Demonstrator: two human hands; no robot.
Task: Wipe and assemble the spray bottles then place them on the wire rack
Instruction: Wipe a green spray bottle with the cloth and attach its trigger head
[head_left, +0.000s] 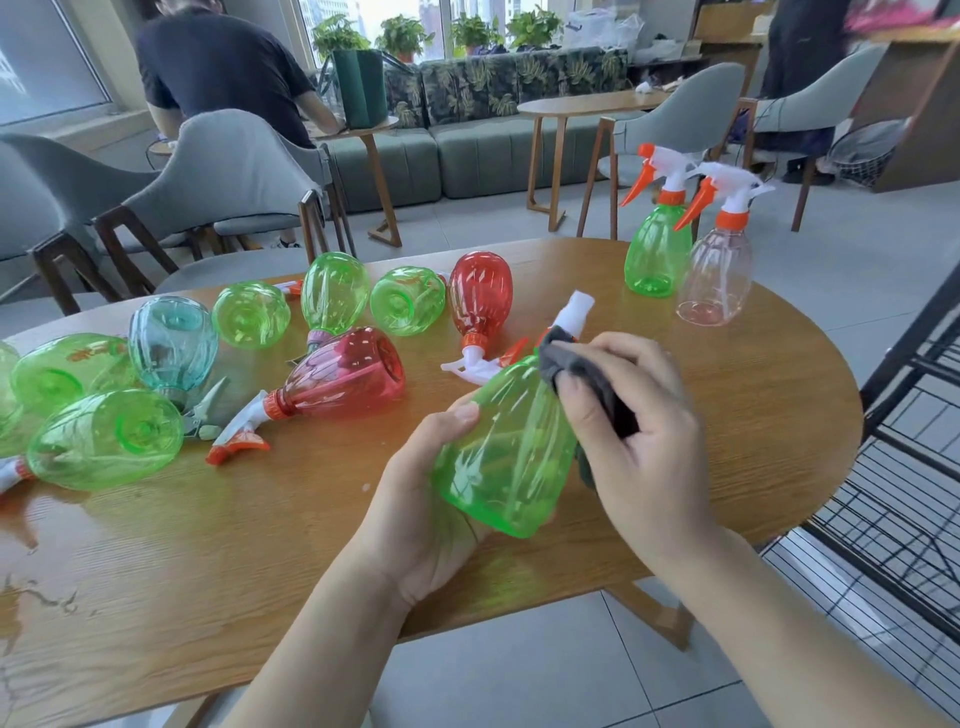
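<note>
An oval wooden table (727, 415) stands on a grey tiled floor (519, 675) in a lounge with grey upholstered chairs (223, 171), a leaf-patterned sofa (498, 88) and potted plants (405, 34) along the windows. A black wire rack (904, 457) stands at the table's right edge. Held above the near table edge, a green spray bottle (509, 447) lies tilted, its long axis running from base, lower and nearer the camera, to white nozzle (576, 306), pointing up and away. The left hand (431, 499) cups and grips the bottle's base from below; the right hand (639, 431) presses a dark grey cloth (582, 374), gripped in its fingers, against the bottle's shoulder. Two assembled bottles, green (657, 249) and clear (719, 275), stand upright at the far right. Loose bottles (249, 314) lie scattered at left.
</note>
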